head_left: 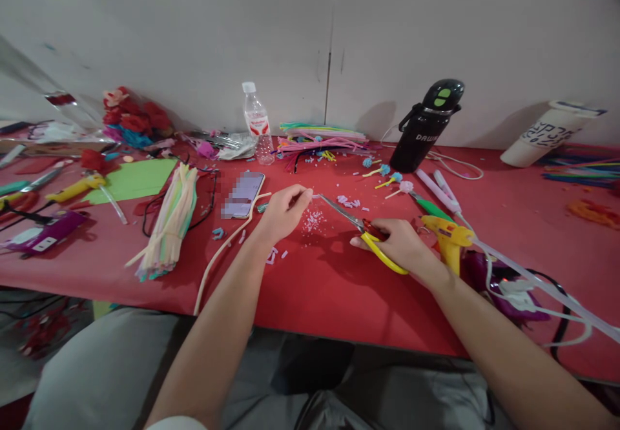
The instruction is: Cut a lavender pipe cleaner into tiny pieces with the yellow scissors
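My left hand (pixel 285 212) is closed in a pinch on a short pale purple piece (pixel 316 195), which looks like a cut of pipe cleaner. In my right hand (pixel 404 244) are scissors (pixel 345 212) with red and yellow handles, fingers wrapped round the grips. Their blade tips point left, close beside the purple piece; whether they touch it I cannot tell. Tiny purple clippings (pixel 314 221) lie scattered below the left fingertips. Longer purple bits (pixel 347 202) sit behind the blades, and more purple bits (pixel 272 257) lie by my left wrist.
A phone (pixel 246 195) and a bundle of pale pipe cleaners (pixel 170 223) are on the left. At the back stand a clear bottle (pixel 259 126) and a black flask (pixel 425 130). A yellow glue gun (pixel 450 239) with cables is by my right wrist. The red table's front edge runs below my forearms.
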Demonstrator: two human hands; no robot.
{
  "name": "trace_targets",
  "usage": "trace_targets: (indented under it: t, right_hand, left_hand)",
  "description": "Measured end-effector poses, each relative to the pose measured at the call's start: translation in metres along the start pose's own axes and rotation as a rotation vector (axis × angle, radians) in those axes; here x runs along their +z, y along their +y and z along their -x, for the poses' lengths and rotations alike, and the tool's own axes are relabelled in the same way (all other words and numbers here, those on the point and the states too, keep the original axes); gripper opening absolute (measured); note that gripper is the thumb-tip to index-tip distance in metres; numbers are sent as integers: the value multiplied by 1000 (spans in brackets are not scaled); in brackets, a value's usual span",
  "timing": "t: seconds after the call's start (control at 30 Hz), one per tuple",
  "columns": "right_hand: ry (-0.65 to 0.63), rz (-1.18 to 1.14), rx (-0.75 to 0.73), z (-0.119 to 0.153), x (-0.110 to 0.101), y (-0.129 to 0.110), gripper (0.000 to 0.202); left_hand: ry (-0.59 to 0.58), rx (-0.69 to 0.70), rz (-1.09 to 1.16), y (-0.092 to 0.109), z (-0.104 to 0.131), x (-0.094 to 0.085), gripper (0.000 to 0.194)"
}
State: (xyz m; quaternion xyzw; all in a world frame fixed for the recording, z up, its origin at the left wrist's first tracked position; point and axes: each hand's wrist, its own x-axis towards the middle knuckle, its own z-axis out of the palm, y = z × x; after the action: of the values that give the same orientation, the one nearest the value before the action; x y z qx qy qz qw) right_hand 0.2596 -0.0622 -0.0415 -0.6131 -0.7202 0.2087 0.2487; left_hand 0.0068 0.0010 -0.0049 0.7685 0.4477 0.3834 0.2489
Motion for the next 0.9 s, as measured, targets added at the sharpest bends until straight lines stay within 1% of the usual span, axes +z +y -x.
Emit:
trace_targets:
  t: [0.4, 0.67, 0.9]
  right_hand:
    - [-31, 17, -24, -1, -1, 1, 56]
    - [18, 31, -3, 0, -4, -5, 56]
    - [14, 21, -9, 0, -2, -4, 53]
  left_hand:
    - [-28, 20, 44, -5, 0, 2, 33]
    - [-16, 5, 35, -7, -1, 2, 34]
    - [-19, -4, 21, -7, -1, 3, 35]
